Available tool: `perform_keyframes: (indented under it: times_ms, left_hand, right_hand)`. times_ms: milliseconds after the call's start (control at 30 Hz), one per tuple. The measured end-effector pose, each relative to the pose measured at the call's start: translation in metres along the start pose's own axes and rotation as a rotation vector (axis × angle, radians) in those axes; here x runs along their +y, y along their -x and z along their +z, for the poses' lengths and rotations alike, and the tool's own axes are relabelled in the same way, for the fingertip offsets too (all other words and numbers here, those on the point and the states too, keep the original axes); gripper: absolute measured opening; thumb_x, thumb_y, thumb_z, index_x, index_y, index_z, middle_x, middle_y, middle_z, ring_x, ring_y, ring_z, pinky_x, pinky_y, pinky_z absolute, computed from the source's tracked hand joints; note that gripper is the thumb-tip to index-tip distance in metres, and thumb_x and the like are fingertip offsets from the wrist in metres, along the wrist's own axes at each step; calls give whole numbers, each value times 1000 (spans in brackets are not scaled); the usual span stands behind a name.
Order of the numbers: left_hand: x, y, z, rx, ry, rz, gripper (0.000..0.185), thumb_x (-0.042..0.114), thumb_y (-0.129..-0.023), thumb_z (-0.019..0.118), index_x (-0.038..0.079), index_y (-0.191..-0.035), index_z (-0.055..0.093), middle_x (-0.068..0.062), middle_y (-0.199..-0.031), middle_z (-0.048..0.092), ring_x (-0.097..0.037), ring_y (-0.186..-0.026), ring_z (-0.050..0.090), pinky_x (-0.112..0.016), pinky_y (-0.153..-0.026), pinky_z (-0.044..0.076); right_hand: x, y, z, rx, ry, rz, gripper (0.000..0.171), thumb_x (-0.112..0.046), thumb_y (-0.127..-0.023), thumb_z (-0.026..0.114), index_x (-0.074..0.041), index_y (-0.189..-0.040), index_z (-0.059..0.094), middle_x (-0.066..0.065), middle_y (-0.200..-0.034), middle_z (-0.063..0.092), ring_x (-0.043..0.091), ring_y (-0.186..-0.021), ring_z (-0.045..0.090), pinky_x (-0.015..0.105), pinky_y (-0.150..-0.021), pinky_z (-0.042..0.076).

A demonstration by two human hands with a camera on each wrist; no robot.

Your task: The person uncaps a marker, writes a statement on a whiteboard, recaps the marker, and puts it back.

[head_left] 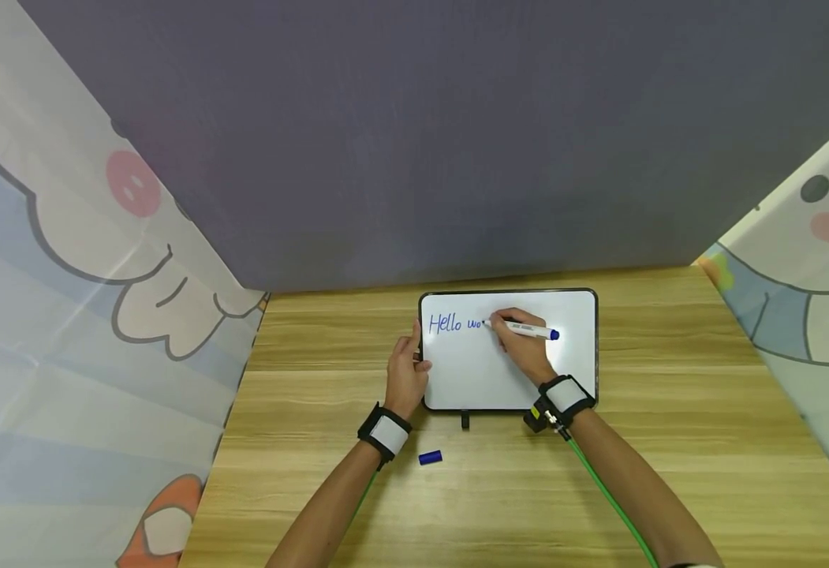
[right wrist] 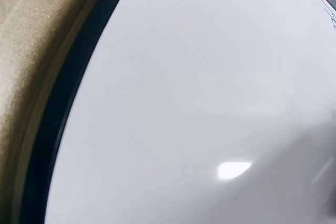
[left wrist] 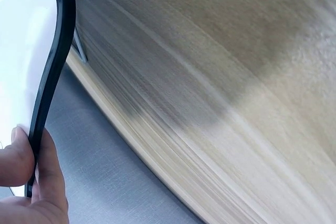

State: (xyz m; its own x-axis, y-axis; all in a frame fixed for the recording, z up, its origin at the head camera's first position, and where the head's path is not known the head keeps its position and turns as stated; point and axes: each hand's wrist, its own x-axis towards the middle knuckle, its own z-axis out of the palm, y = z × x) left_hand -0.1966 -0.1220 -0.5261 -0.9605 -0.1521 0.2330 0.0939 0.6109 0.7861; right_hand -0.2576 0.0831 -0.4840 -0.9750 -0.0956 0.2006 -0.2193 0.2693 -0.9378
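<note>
A small whiteboard (head_left: 471, 371) with a black rim lies flat on the wooden table (head_left: 315, 347). "Hello wo" is written on it in blue. My right hand (head_left: 520, 347) grips a white marker (head_left: 528, 330) with a blue end, its tip on the board just after the last letter. My left hand (head_left: 407, 375) holds the board's left edge, thumb on the white face and fingers round the black rim (left wrist: 44, 98). The right wrist view shows only the glossy white board surface (right wrist: 199, 108) and its dark rim. A blue marker cap (head_left: 430, 457) lies on the table near my left wrist.
A grey wall stands behind the table. Cartoon-print curtains (head_left: 66, 315) hang at the left and right (head_left: 804, 292). A small black tab (head_left: 464, 420) sticks out from the board's near edge. A green cable (head_left: 606, 493) runs along my right forearm.
</note>
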Motion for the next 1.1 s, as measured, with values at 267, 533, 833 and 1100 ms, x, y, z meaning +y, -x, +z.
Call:
perform_keyframes:
  times_ms: [267, 533, 833, 1100]
  left_hand:
    - [0, -2, 1, 11, -4, 25, 76, -20, -75, 55, 7, -143, 33, -15, -106, 57, -20, -77, 62, -21, -64, 53]
    - [-1, -3, 0, 7, -2, 13, 77, -19, -76, 56, 11, -143, 32, -15, -107, 57, -20, -77, 62, -20, -65, 52]
    - [-2, -3, 1, 5, 3, 10, 76, -17, -78, 56, 11, -143, 31, -15, -108, 57, -20, -77, 62, -21, -65, 52]
    - [-1, -3, 1, 3, 0, 5, 75, -17, -78, 57, 11, -143, 32, -14, -107, 57, -20, -76, 62, -21, -65, 52]
  right_hand:
    - [-1, -1, 1, -9, 26, -5, 16, -14, -87, 62, -1, -93, 70, 19, -67, 63, 25, -50, 55, 24, -43, 44]
    - [-1, -3, 1, 10, 12, -45, 16, -13, -87, 61, 1, -91, 70, 20, -66, 62, 14, -49, 52, 23, -44, 43]
    - [-1, -1, 0, -5, 28, -54, 14, -9, -86, 61, 2, -91, 70, 20, -69, 64, 17, -51, 54, 22, -45, 44]
    - [1, 0, 1, -8, 66, -66, 12, -7, -85, 61, 0, -89, 70, 14, -78, 68, 16, -54, 57, 22, -48, 46]
